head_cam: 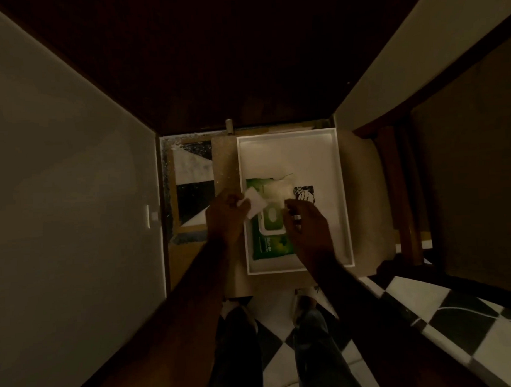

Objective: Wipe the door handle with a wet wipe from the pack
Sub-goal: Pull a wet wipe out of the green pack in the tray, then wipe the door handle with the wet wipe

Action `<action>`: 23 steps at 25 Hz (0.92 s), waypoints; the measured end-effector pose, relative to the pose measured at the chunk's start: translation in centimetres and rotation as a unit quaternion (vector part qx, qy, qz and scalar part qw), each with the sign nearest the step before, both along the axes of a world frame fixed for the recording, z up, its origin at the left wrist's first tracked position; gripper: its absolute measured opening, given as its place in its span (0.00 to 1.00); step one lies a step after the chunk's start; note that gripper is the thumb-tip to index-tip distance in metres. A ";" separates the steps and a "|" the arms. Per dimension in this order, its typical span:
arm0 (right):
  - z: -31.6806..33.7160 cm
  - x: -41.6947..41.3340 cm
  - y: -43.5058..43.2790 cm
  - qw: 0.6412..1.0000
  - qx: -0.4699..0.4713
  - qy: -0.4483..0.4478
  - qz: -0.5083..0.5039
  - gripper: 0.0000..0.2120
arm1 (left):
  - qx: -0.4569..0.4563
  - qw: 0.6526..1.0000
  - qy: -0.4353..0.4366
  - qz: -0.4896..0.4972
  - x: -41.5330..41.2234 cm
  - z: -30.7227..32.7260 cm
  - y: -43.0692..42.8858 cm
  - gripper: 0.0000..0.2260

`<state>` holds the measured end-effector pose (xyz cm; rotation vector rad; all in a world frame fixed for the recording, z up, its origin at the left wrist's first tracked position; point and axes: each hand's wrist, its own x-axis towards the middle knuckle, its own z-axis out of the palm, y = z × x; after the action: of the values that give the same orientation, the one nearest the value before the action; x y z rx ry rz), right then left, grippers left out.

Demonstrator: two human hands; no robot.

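Green plastic wet-wipe pack (268, 221) lies in a shallow white rectangular tray (342, 190). Left hand (224, 217) fingers pinch its open white flap (255, 205); right hand (306, 226) fingers pinch a white wipe (279, 191).

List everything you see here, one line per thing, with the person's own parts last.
Wet wipe pack: one, green, lying in the tray, lid flipped open.
Lid: one, white, open at the pack's left, by the left hand.
Wet wipe: one, white, sticking out of the pack's far end.
Tray: one, white, on a tan surface.
Floor: black and white checks, below.
Door: one, dark, ahead.
Left hand: at the lid.
Right hand: on the pack, pinching the wipe.
Legs: two, dark trousers.
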<state>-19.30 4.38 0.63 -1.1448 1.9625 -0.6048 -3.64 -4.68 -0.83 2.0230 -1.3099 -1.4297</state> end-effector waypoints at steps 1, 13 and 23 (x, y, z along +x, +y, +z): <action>-0.2 0.6 0.2 0.997 0.006 0.033 0.065 0.17 | 0.030 0.995 0.059 0.074 0.8 0.3 -0.2 0.05; 3.3 2.1 -3.4 0.980 0.149 -0.050 0.125 0.18 | 0.055 0.961 0.212 0.167 3.1 4.6 -0.3 0.15; 20.2 3.3 -10.0 0.896 -0.035 -0.421 -0.138 0.07 | -0.061 0.961 0.260 0.069 2.7 20.7 -4.6 0.05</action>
<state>-15.95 -5.57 20.88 -0.4819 1.3368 -1.1069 -0.89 -9.31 19.89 1.4821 -0.9816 -1.6207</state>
